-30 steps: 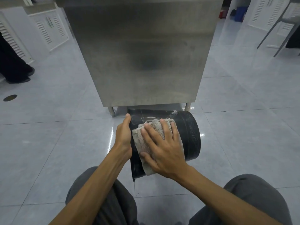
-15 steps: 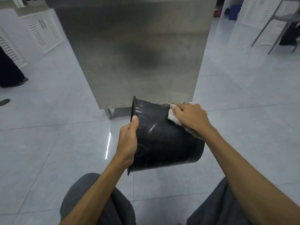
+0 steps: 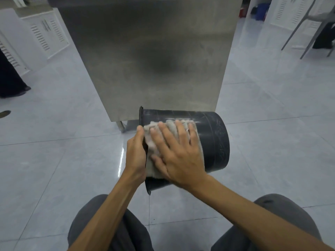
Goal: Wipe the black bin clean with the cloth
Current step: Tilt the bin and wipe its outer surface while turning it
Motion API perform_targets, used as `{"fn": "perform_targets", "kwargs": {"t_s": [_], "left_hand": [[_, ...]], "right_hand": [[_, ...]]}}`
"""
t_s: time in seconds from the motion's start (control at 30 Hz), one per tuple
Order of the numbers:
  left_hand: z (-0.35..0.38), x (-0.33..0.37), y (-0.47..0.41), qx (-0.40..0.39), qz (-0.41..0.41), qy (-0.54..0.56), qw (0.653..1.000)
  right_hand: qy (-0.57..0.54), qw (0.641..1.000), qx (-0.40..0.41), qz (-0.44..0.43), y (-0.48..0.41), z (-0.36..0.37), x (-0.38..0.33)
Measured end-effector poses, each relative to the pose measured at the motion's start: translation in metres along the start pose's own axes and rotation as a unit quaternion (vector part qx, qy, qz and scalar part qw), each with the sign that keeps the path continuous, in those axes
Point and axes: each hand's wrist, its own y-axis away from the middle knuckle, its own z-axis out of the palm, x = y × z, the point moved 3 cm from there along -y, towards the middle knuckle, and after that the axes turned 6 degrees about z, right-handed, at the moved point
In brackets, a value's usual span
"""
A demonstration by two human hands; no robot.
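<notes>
The black bin [image 3: 213, 140] is held on its side above the floor, its flanged rim to the left and its closed base to the right. My left hand [image 3: 136, 153] grips the rim, thumb on the outside. My right hand [image 3: 177, 153] lies flat with fingers spread, pressing a pale grey cloth [image 3: 154, 140] against the bin's near side close to the rim. The cloth hangs down a little under my palm. The bin's inside is hidden.
A tall stainless steel cabinet [image 3: 154, 60] on short legs stands just behind the bin. My knees [image 3: 108, 223] in dark trousers are below. White louvred cabinets [image 3: 45, 33] are at far left, chair legs [image 3: 308, 29] at far right, on a glossy tiled floor.
My right hand slid the cloth from the bin's far upper side back to the near side by the rim. The bin turned slightly in my left hand.
</notes>
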Motion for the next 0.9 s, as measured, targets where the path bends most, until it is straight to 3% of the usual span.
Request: {"fn": "perform_targets", "kwargs": {"t_s": [0.1, 0.23, 0.3, 0.5, 0.63, 0.8, 0.9], "left_hand": [[0.001, 0.001, 0.004, 0.0, 0.011, -0.016, 1.0], [-0.006, -0.005, 0.01, 0.001, -0.01, -0.047, 0.999], [-0.009, -0.007, 0.01, 0.003, -0.018, -0.049, 0.999], [-0.009, -0.005, 0.002, 0.046, -0.02, -0.015, 0.999], [-0.007, -0.007, -0.001, 0.038, -0.042, 0.023, 0.998], [-0.004, -0.004, 0.002, 0.019, -0.031, -0.014, 0.999], [0.003, -0.006, 0.009, -0.009, -0.002, -0.066, 0.998]], "right_hand": [[-0.012, 0.991, -0.001, 0.134, -0.041, -0.003, 0.035], [-0.1, 0.944, -0.169, 0.265, -0.069, 0.013, 0.112], [-0.094, 0.947, -0.189, 0.243, -0.068, 0.019, 0.113], [-0.045, 0.989, -0.055, 0.127, -0.017, 0.009, 0.022], [-0.042, 0.999, -0.014, 0.027, 0.02, 0.021, -0.007], [-0.041, 0.999, 0.001, 0.023, 0.002, 0.014, 0.0], [-0.092, 0.988, -0.002, 0.122, -0.033, 0.004, 0.017]]}}
